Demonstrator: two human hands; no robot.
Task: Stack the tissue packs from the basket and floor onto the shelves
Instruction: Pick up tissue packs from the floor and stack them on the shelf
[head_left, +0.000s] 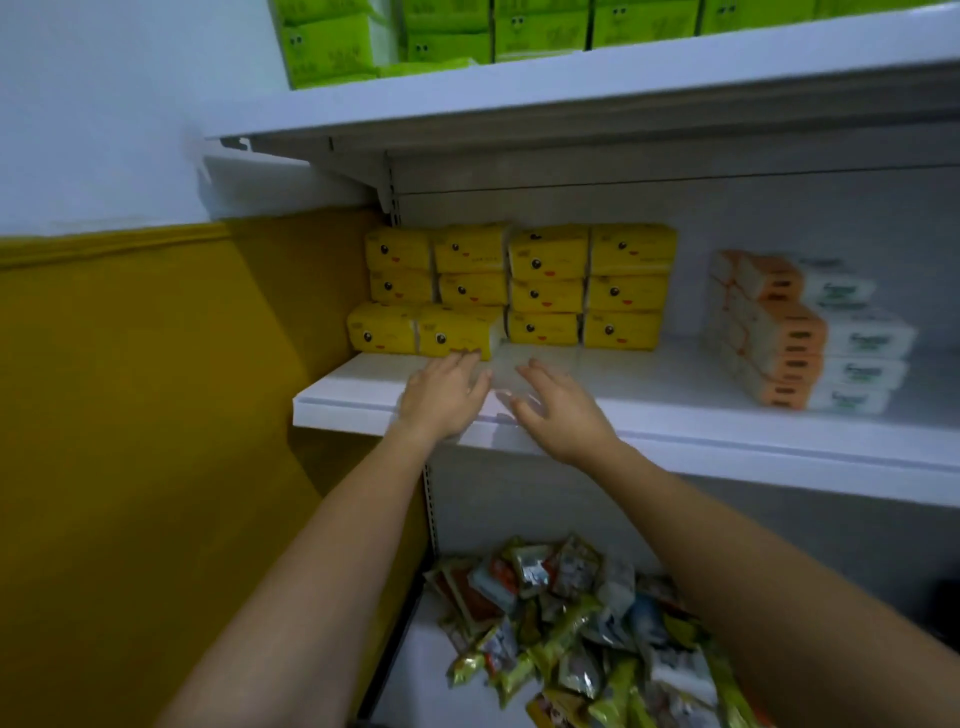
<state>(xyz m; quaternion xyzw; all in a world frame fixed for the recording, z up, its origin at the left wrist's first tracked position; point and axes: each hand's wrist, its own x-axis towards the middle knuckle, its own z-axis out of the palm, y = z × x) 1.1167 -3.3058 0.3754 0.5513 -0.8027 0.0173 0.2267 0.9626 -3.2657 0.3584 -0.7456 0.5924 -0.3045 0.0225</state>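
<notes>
Yellow tissue packs (545, 291) with duck faces stand stacked three high at the back left of the middle white shelf (675, 410). Two of them in the bottom row jut forward, and the front one (457, 332) is touched by the fingertips of my left hand (447, 395), whose fingers are straight. My right hand (556, 410) hovers over the bare shelf just right of it, fingers spread and holding nothing. No basket is in view.
Orange-and-white tissue packs (795, 332) are stacked at the shelf's right. Green tissue packs (498, 31) fill the upper shelf. A heap of small snack packets (566, 623) lies on the bottom shelf. A yellow-and-white wall (130, 364) closes the left side.
</notes>
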